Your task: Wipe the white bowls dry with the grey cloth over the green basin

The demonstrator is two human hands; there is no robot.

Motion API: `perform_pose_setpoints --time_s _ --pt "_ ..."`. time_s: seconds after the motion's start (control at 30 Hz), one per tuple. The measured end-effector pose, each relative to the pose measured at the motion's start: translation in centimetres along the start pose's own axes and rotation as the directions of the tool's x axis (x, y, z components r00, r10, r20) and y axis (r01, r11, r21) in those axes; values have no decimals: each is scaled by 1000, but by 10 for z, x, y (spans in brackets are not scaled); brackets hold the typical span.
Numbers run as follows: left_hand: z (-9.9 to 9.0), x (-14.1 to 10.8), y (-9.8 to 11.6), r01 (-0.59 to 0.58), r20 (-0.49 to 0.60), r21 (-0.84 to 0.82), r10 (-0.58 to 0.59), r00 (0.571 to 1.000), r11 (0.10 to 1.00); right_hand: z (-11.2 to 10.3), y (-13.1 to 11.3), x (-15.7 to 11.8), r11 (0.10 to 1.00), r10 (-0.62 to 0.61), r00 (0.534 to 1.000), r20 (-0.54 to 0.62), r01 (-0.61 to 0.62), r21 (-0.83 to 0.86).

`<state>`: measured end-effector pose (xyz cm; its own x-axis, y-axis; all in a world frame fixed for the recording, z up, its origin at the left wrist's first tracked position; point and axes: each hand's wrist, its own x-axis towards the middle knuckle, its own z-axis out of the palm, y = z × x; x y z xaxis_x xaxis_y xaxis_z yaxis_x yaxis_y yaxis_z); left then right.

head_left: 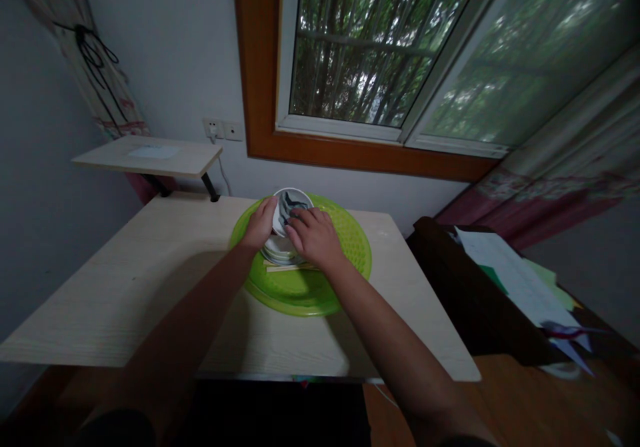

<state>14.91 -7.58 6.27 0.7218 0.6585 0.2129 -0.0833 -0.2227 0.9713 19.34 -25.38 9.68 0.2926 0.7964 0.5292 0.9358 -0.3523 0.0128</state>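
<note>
The left hand grips a white bowl; the right hand holds a cloth (grey) inside.

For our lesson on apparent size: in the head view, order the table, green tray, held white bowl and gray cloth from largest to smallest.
1. Table
2. Green tray
3. White bowl
4. Gray cloth, by its visible part; the right fingers cover some.

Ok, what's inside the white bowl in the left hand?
A grey cloth is inside the white bowl, with the right hand on it. Cloth and hand cover much of the inside, so whether anything lies beneath can't be seen.
</note>
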Motion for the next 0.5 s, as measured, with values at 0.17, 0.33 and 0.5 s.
perform_pose_setpoints --time_s 0.17,0.33,0.5 --pt "-1 -3 2 -73 58 56 70 996 996 5 1 1 981 -149 989 22 145 126" --pt "-1 -6 10 -92 133 6 90 987 996 15 6 1 984 -148 986 74 139 115" --pt "0 -8 11 -73 110 27 70 991 997 16 6 -1 998 -57 996 61 56 25"
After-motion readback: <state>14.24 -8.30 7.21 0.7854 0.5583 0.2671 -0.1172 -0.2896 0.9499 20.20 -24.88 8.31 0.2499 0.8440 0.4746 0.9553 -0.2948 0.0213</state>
